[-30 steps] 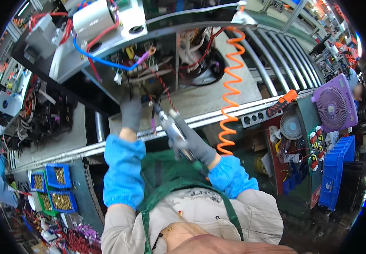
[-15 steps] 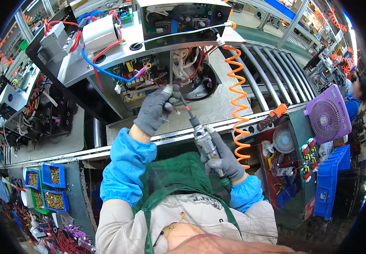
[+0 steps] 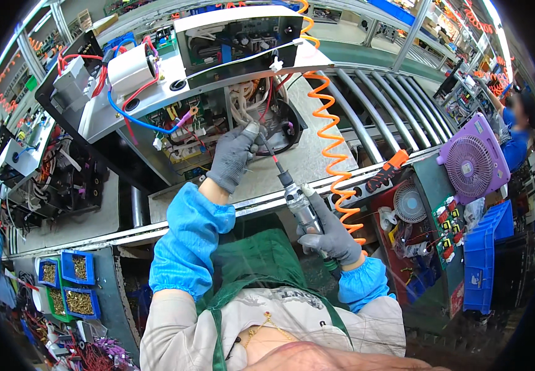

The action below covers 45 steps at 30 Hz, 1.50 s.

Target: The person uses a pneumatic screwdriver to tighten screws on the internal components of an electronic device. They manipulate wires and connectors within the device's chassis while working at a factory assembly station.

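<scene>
In a grey work glove, my right hand [image 3: 335, 234] wraps round the body of a silver air screwdriver [image 3: 302, 209], which points away from me and slightly left. Its long bit [image 3: 272, 153] reaches up to my left hand [image 3: 232, 156], also gloved in grey. The left fingers are pinched together beside the bit's tip; whatever they hold is hidden. Both hands are at the front of an open electrical chassis [image 3: 211, 79]. Inside it are circuit boards [image 3: 184, 133], pale wires [image 3: 241, 99] and a black round housing [image 3: 291, 123]. A blue cable with a ring terminal [image 3: 186, 119] hangs across the boards.
An orange coiled air hose [image 3: 328, 133] hangs right of the chassis, before a roller conveyor [image 3: 375, 114]. To the right are a purple fan [image 3: 470, 162] and a blue bin [image 3: 479, 266]. Blue trays of brass fasteners [image 3: 81, 303] stand left. Another chassis [image 3: 72, 173] is at far left.
The chassis and conveyor have shifted left in the picture. My hands and the screwdriver's tip now lie farther right along the chassis, by the pale wires and black housing.
</scene>
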Available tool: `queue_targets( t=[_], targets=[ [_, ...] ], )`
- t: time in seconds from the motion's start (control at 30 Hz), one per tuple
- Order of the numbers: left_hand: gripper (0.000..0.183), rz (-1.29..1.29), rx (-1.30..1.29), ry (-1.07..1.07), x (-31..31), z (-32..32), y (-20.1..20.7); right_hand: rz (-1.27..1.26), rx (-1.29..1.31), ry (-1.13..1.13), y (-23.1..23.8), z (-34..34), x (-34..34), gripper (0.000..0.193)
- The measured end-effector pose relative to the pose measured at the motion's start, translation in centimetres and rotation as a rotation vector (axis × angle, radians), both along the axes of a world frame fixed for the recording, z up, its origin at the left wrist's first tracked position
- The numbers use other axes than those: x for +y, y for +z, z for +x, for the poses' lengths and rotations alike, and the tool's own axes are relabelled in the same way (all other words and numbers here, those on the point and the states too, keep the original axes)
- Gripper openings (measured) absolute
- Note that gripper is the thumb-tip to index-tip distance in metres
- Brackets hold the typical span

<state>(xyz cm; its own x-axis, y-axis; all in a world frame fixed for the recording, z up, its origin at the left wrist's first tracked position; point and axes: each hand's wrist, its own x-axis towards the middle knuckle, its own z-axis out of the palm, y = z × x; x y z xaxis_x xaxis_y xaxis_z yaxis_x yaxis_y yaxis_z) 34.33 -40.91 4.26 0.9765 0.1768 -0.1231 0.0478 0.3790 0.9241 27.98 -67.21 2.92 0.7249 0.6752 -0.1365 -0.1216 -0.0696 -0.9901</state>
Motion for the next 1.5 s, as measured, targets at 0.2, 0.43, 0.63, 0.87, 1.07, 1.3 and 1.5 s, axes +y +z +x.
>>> queue_targets(
  t=[0.2,0.43,0.63,0.87,1.07,1.3,1.5],
  targets=[
    [0.029,0.429,-0.204,0.001,-0.1,1.3,1.2,0.212,0.289,0.023,1.1,0.7,-0.9,0.104],
    [0.028,0.255,-0.209,-0.187,-0.5,2.7,4.3,0.384,0.344,0.056,1.8,2.0,-1.8,0.105],
    [0.042,0.544,-0.413,0.021,-3.1,4.6,6.6,0.340,0.244,-0.046,4.1,4.3,-2.8,0.101],
    [0.033,0.309,-0.553,0.300,-3.4,5.3,12.9,0.158,-0.031,-0.088,11.8,8.4,-2.3,0.104],
    [0.033,0.619,-0.554,0.183,-0.1,7.0,12.1,0.043,-0.138,-0.063,14.5,9.9,-1.1,0.102],
    [0.023,0.572,-0.481,0.130,-0.4,6.6,13.6,-0.039,-0.121,-0.049,15.2,9.9,-1.0,0.097],
    [0.027,0.615,-0.446,0.110,-0.5,6.7,13.4,-0.019,-0.106,-0.017,15.5,9.6,-1.1,0.093]
  ],
)
